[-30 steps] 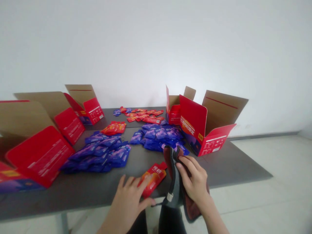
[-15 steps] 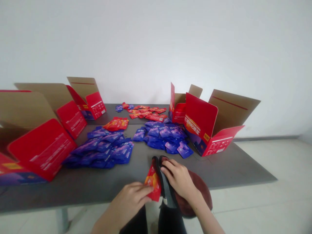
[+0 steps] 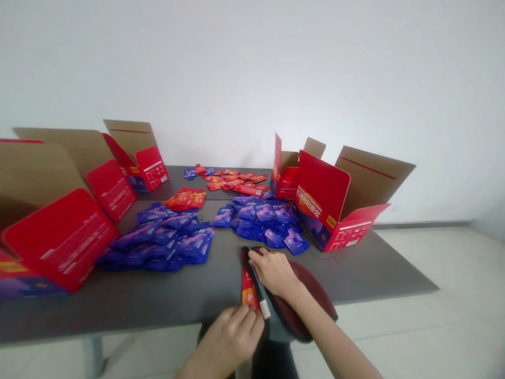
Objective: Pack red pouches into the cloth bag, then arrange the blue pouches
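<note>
At the table's front edge is a dark red, rounded cloth piece (image 3: 311, 281) with black edging and a small white label, like a soft pouch; its exact kind is unclear. My right hand (image 3: 272, 271) is closed on its black rim near the far end. A red and orange sachet (image 3: 248, 290) stands along the left side of that rim, partly covered by it. My left hand (image 3: 236, 331) pinches the sachet's lower end, close to the label. The fingertips of this hand are partly hidden.
Blue-purple sachets lie in a left pile (image 3: 165, 242) and a right pile (image 3: 260, 216). Red sachets (image 3: 185, 199) sit behind the left pile, more (image 3: 236, 181) further back. Open red cartons stand left (image 3: 59, 237) and right (image 3: 323, 200) on the grey table (image 3: 158, 300).
My left hand has moved right, against the pouch-like piece. The red sachet now shows as a narrower strip along the rim. My right hand has shifted slightly left.
</note>
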Demonstrator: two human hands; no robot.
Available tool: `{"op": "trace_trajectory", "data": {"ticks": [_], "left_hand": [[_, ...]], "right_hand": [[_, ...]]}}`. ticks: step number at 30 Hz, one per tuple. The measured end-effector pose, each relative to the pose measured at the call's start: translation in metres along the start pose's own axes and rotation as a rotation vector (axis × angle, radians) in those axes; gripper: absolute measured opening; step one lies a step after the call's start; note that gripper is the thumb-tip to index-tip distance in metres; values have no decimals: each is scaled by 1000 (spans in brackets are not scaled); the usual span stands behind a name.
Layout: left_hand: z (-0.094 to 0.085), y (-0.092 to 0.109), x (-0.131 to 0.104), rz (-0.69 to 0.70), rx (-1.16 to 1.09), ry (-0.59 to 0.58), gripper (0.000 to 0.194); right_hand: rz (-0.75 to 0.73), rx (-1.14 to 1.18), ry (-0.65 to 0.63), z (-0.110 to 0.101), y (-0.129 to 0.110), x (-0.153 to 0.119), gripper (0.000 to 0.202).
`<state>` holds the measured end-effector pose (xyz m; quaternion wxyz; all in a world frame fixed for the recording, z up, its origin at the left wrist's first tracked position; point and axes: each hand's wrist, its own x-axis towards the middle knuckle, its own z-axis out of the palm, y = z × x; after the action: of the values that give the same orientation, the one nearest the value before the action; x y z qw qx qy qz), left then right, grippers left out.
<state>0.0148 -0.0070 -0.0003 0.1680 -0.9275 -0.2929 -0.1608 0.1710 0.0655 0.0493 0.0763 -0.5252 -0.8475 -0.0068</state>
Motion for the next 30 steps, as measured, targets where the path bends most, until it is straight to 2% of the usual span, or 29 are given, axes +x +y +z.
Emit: {"op": "trace_trajectory", "data": {"ticks": [3,7,10,14,18,23,25,27,29,30], "left_hand": [[-1,1,3,-110,-83,33,19],[0,2,-8,-258,-107,56,19],[4,2,-16,-247,-65,85,29],[8,-3,-18,-146,1,167,33],[7,-8,-17,-72,26,85,30],[-3,-5,-8,-58,3,-3,26],[-7,-4,0,-98,-48,-92,24],[-9,-2,6,-135,-86,-161,22],[-8,0,10,-135,-91,-201,20],[-7,0,10,-122,-83,-219,18]], "right_hand": [[40,99,38,-8,4,-8,23],[-27,255,82,-16,-7,-37,26],[-107,253,83,-11,-16,-48,34],[-233,218,54,1,-19,-40,18],[-287,119,46,9,-16,-16,5],[-121,19,62,6,0,17,8],[-67,56,113,-4,4,16,8],[-41,139,221,-16,3,3,10],[-79,212,273,-25,-3,-14,11],[-128,223,251,-27,-7,-23,11]]}}
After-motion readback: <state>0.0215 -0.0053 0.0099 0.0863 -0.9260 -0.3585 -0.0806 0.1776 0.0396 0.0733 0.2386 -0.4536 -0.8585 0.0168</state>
